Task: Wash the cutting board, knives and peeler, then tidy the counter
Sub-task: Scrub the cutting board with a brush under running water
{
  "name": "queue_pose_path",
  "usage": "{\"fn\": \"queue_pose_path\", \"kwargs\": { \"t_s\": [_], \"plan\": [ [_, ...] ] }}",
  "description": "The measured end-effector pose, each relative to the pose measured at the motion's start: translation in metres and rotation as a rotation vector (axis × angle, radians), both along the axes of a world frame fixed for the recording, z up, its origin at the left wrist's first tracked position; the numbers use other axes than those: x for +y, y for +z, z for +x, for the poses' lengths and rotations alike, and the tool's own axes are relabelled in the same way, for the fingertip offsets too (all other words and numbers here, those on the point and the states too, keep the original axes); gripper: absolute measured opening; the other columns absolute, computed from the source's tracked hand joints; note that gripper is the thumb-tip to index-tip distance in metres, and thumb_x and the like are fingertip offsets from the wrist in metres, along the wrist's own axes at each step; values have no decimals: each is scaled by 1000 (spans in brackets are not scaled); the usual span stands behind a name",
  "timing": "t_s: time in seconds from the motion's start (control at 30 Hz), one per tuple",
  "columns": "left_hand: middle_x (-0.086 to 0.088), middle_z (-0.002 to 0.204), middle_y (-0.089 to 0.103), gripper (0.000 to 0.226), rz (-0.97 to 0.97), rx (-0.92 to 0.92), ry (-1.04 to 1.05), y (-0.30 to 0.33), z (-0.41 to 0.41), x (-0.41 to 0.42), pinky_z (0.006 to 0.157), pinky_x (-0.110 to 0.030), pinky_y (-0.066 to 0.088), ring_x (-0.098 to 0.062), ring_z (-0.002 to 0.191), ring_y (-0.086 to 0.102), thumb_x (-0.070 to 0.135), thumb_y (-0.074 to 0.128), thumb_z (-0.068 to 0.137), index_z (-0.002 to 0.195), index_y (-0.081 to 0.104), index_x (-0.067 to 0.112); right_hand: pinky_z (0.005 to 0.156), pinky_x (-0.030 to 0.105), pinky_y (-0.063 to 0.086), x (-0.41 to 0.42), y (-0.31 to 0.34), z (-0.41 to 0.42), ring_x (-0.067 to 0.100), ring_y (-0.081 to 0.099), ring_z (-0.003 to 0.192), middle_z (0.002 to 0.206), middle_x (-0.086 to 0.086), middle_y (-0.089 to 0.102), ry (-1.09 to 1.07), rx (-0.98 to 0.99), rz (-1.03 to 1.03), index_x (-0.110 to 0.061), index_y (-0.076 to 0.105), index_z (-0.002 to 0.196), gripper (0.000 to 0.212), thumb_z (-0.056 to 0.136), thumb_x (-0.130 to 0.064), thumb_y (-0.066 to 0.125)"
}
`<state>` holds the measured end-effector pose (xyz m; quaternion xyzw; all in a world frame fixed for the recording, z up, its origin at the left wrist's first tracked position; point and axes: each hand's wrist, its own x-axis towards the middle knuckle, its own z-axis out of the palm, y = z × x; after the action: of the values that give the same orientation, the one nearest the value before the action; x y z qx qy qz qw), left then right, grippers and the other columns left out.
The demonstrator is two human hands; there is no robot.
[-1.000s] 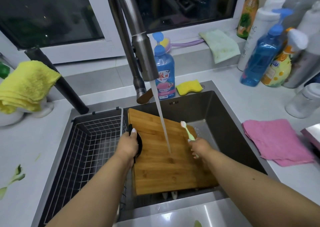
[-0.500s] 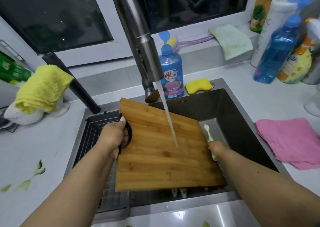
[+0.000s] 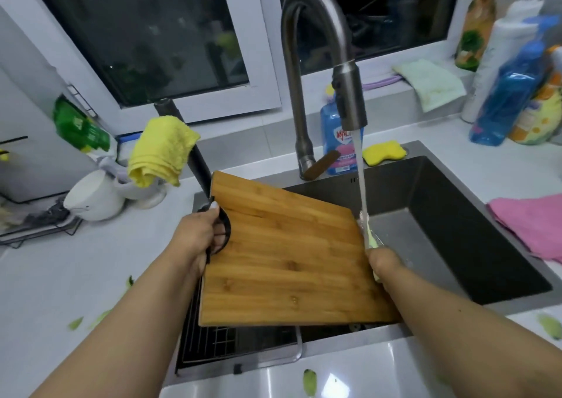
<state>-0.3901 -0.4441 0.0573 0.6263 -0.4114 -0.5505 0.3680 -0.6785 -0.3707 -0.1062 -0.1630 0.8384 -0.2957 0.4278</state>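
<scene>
A bamboo cutting board (image 3: pixel 286 254) hangs tilted over the sink (image 3: pixel 462 215). My left hand (image 3: pixel 197 233) grips the board's black ring handle at its left edge. A pale green brush (image 3: pixel 369 236) is held in my right hand (image 3: pixel 384 260) by its handle, right beside the board's right edge. Water from the faucet (image 3: pixel 349 99) runs onto the brush head, just off the board. No knives or peeler are visible.
A wire drain basket (image 3: pixel 231 343) sits in the sink's left part, under the board. Blue soap bottle (image 3: pixel 337 142) and yellow sponge (image 3: pixel 383 151) stand behind the sink. Pink cloth (image 3: pixel 535 224) lies right, yellow cloth (image 3: pixel 161 151) left. Vegetable scraps (image 3: pixel 310 382) dot the counter.
The board has been lifted and shifted left, out of the water stream. My right hand with the brush moved right, and the stream now hits the brush head.
</scene>
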Motion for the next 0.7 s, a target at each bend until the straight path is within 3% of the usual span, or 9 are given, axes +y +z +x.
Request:
{"fn": "queue_pose_path", "kwargs": {
  "t_s": [0.13,0.23,0.43,0.53,0.7],
  "plan": [
    [2,53,36,37,0,41,15,1,39,2,37,-16,24,-8,37,29,31,47,101,66,38,20,79,38,48,1,11,31,30,56,92,107,16,58,-11,34,-37,-6,53,122,37,98,-32,43],
    [6,45,30,42,-7,87,15,4,64,6,35,-14,18,-6,32,22,30,44,102,62,32,21,62,30,40,-3,16,52,23,51,73,93,12,54,2,65,-71,-5,52,123,36,99,-30,42],
    [8,41,32,41,14,109,70,6,113,0,36,-10,21,-6,30,24,33,44,101,63,33,21,66,34,45,-11,28,88,29,57,84,99,13,60,54,166,-125,-7,56,119,38,99,-35,39],
    [6,40,43,39,17,115,106,10,135,-1,35,-11,29,-8,28,33,32,46,100,64,40,19,57,29,37,-14,39,108,26,53,80,100,12,59,67,192,-132,-7,54,118,37,101,-34,37],
    [2,38,54,36,-17,100,150,28,172,-1,31,-12,37,-9,26,46,29,43,102,69,45,15,72,33,40,-22,59,142,27,50,86,112,15,58,125,255,-172,-5,53,121,40,100,-35,37]
  ]
}}
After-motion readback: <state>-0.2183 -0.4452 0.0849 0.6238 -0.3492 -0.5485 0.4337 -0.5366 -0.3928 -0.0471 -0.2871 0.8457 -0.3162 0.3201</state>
